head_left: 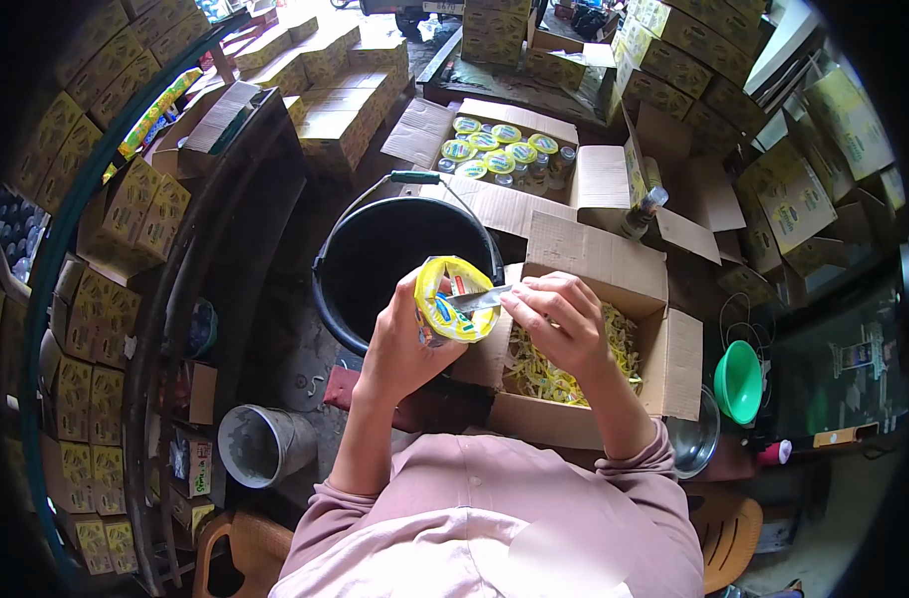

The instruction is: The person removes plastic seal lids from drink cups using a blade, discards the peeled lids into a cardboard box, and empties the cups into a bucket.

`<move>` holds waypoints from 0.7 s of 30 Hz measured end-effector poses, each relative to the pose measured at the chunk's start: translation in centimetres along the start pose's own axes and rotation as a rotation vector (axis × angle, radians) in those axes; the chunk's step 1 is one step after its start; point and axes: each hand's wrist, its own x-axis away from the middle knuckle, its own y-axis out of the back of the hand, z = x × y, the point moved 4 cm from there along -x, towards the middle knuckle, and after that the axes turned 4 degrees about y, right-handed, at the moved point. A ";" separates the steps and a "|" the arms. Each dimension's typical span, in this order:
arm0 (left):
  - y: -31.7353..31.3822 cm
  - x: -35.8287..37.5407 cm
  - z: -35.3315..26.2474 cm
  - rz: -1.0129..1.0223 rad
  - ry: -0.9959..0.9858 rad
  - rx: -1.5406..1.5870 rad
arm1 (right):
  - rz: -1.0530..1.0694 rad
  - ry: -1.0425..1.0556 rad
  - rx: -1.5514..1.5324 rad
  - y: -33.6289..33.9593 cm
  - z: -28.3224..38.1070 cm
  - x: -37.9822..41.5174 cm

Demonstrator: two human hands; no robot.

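The yellow-lidded cup [456, 299] sits in our left hand [402, 339], tilted so its printed foil top faces up toward us, held just above the near rim of the black bucket [375, 249]. Our left fingers are curled round the cup's side and underside, gripping it firmly. Our right hand [559, 319] is closed in a pinch on a small metal blade [477, 298], whose tip lies against the right edge of the cup's lid; the thumb and forefinger press together on the blade's handle end while the other fingers fold in beneath. Below the right hand stands an open cardboard box [614, 269], its inside heaped with peeled yellow foil lids [544, 374]. Beyond the bucket we see another open carton [494, 120] packed with sealed cups [494, 148] of the same kind, their yellow and green tops showing in rows. A green funnel [739, 381] rests to our right, next to a metal bowl [695, 439], and a grey metal pot [260, 445] lies tipped on the floor to our left. Stacks of printed yellow cartons [106, 329] ring the whole spot. Our pink sleeves [494, 518] fill the bottom of the view.
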 end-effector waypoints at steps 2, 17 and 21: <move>0.0 0.1 -0.1 0.017 0.011 0.020 | -0.001 0.011 -0.001 -0.1 0.0 0.0; -0.9 0.3 -0.1 0.151 0.074 0.159 | -0.024 -0.041 -0.116 -0.8 -0.4 0.2; -1.1 0.2 0.3 0.210 0.076 0.228 | -0.024 -0.033 -0.146 -0.9 -0.6 0.2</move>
